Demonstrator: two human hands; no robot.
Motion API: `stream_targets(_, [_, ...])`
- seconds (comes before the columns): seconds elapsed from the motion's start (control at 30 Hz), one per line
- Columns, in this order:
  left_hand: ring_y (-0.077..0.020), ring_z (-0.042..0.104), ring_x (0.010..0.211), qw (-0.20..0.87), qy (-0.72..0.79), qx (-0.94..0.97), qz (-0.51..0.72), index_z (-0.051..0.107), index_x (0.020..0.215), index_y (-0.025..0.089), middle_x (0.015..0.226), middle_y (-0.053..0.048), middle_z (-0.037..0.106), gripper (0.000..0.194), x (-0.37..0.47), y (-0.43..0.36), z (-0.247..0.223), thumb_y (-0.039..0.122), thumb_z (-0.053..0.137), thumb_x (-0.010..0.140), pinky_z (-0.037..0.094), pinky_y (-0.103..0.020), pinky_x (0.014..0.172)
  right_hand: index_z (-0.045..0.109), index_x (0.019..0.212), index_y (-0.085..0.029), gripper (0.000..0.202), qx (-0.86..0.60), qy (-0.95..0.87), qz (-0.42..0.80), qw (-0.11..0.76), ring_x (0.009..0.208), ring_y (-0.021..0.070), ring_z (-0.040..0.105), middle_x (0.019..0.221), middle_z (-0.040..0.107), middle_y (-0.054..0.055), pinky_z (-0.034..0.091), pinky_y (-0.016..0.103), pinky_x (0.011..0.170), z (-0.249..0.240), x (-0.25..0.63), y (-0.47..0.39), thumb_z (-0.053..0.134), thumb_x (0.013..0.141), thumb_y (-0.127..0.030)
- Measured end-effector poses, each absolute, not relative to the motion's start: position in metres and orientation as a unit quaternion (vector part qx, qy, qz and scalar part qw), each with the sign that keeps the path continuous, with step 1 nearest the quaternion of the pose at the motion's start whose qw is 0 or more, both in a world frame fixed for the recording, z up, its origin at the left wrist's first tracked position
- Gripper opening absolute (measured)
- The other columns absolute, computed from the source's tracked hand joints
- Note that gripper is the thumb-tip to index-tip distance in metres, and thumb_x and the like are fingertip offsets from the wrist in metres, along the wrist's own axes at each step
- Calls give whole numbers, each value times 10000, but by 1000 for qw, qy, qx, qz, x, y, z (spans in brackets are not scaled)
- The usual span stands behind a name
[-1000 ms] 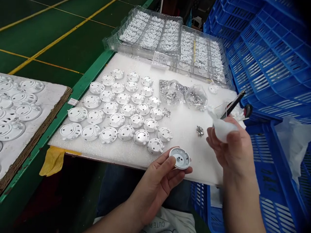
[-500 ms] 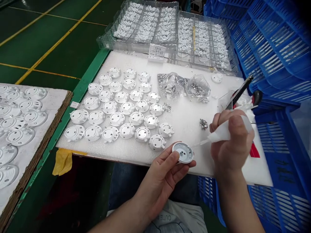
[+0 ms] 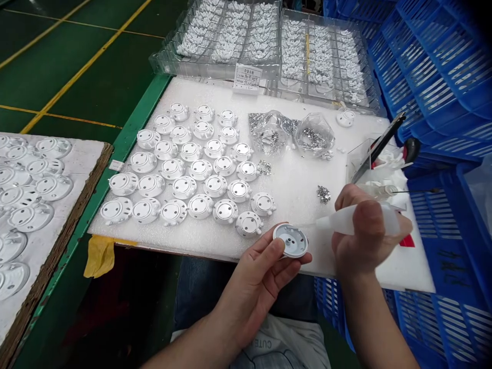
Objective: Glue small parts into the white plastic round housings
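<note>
My left hand (image 3: 265,271) pinches a round white plastic part (image 3: 291,241), its hollow side facing up, just past the front edge of the foam board. Wrapped in my right hand (image 3: 365,236) is a white squeeze bottle (image 3: 342,221) with a thin nozzle. The bottle lies nearly level, and its tip points left at the part's upper rim; whether it touches I cannot tell. Left of my hands stand rows of similar white round parts (image 3: 200,170) with small dark spots on top. A small pile of metal bits (image 3: 323,194) lies beyond the bottle.
Clear bags of metal bits (image 3: 313,136) sit mid-board. Plastic trays (image 3: 226,36) of small white pieces fill the back. Tweezers (image 3: 378,148) lean from a clear box at right, near blue crates (image 3: 442,66). Another board (image 3: 77,169) with parts stands left.
My right hand has turned the squeeze bottle flatter, bringing its nozzle to the rim of the part. My left hand holds the part in nearly the same place.
</note>
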State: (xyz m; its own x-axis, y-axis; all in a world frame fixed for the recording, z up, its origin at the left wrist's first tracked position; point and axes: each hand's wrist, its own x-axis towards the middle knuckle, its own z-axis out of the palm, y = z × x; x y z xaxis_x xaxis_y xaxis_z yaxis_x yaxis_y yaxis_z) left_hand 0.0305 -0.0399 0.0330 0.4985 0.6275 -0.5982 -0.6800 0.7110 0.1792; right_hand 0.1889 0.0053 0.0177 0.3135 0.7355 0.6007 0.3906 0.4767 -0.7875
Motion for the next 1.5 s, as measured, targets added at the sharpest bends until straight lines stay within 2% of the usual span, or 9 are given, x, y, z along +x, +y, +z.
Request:
stream_targets(0.3, [-122,781,810,865,327,-42,379,794,982,147,951,-42,812,342,30,-39,33,332,933,731,610,-138,749,253,556,-220,590,-480,-579,130,646,487,118,238,556,204,-40,189,332,520,18,189,4,593,982,-446])
stream_targets(0.47, [-123,780,786,861,338,-47,378,796,971,146,939,-41,812,355,30,-38,36,321,950,703,611,-139,728,303,570,-200,542,-467,-596,126,641,494,96,264,558,260,-43,178,310,495,18,191,5,609,979,-384])
stream_targets(0.7, [-126,782,788,860,337,-48,379,800,967,146,940,-46,814,354,31,-38,35,325,950,702,612,-139,725,234,573,-193,584,-440,-600,99,661,481,80,245,551,219,-49,190,300,485,14,191,9,606,985,-377])
stream_targets(1.23, [-133,781,795,860,340,-49,378,799,972,143,950,-54,810,374,31,-38,36,325,959,687,614,-144,731,267,548,-187,583,-431,-604,96,664,463,73,245,529,235,-52,160,295,478,12,191,10,621,976,-364])
stream_targets(1.37, [-127,778,783,859,343,-52,377,802,949,148,928,-44,809,370,31,-38,35,333,965,673,611,-141,726,266,520,-189,624,-443,-559,153,684,458,76,228,517,214,-55,160,302,490,16,191,11,651,951,-426])
stream_targets(1.43, [-127,779,785,859,341,-53,378,807,938,155,915,-35,810,359,31,-39,34,337,965,672,610,-140,724,278,510,-198,662,-452,-496,226,706,463,86,226,505,200,-59,178,301,488,21,192,13,664,916,-550])
stream_targets(1.5, [-129,781,799,860,336,-53,380,811,946,164,920,-32,812,350,31,-39,34,338,960,681,609,-141,729,357,531,-206,657,-466,-420,317,712,478,93,247,517,234,-63,216,285,477,27,193,15,666,858,-685])
